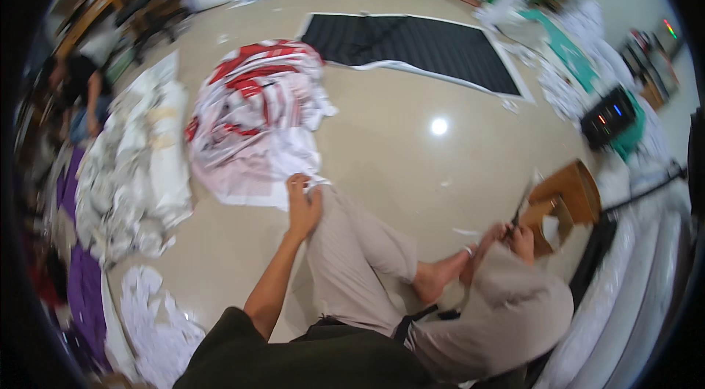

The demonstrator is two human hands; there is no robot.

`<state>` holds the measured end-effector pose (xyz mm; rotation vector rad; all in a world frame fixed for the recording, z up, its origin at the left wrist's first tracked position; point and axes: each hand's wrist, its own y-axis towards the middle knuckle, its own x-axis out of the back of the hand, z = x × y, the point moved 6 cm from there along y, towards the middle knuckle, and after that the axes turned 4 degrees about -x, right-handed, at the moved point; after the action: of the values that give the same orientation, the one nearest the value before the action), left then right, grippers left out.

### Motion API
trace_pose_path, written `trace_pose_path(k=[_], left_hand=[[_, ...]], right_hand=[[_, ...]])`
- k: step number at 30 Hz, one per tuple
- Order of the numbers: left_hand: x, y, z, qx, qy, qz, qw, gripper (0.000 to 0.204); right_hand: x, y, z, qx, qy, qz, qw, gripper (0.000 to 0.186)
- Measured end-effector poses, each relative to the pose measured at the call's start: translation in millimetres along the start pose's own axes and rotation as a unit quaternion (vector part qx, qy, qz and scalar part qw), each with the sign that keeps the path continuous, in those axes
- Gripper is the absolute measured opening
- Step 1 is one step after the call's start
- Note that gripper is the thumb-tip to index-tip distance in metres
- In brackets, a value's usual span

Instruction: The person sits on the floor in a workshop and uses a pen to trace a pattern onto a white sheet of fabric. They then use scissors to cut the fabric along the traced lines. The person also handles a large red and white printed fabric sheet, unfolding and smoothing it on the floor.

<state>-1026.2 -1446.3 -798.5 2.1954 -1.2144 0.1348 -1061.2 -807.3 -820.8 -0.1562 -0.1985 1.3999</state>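
My left hand [302, 205] rests against my left knee, thumb apart from the fingers. Its fingertips overlap the lower edge of a heap of white and red striped cloth [257, 106] on the floor, and I see nothing held in it. Over by my bare foot [440, 277], my right hand [522, 244] is closed on a small, thin dark tool [515, 221], too blurred to name exactly. The right forearm is hidden behind my bent leg. Just beyond that hand stands an open brown cardboard box [565, 191].
A black sheet with white borders [418, 48] lies on the far floor. White bundles [132, 161] and white scraps [150, 323] lie to the left, where another person [84, 92] sits. Plastic-wrapped rolls [624, 301] line the right side, below a black speaker-like box [608, 117].
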Motion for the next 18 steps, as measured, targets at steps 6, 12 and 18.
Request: trace_pose_path(k=[6, 12, 18], left_hand=[[-47, -21, -12, -0.033, 0.086, 0.083, 0.992, 0.029], [-24, -19, -13, 0.007, 0.080, 0.096, 0.992, 0.030], [-36, -14, -18, 0.020, 0.112, 0.101, 0.988, 0.028]], right_hand=[[96, 34, 37, 0.065, -0.287, -0.239, 0.925, 0.056], [47, 61, 32, 0.030, -0.428, -0.210, 0.879, 0.051], [65, 96, 1, 0.063, -0.457, -0.245, 0.852, 0.035]])
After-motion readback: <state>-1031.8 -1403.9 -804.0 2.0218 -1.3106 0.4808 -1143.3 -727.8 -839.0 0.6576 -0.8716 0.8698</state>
